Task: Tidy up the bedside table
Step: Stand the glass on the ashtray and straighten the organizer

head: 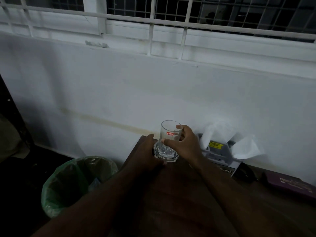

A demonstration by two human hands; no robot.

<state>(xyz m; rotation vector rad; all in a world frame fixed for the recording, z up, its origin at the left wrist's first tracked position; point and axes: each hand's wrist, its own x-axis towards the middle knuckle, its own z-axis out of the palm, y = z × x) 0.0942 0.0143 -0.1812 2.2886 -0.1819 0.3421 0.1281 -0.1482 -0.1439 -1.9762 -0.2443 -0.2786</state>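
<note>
The clear drinking glass (168, 140) w/ a red sticker stood upright at the far left corner of the dark wooden bedside table (179, 194). Right hand (185, 142) curled round its side, thumb and fingers pinching it. Left hand (147, 154) held the glass's thick bottom. A tissue box (220, 151) sat just beside, on the right. Green-lined bin (75, 183) stood on the floor, left of the table.

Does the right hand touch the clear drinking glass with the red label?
Touching. The head view shows the right hand with thumb and fingers curled round the clear drinking glass.
</note>
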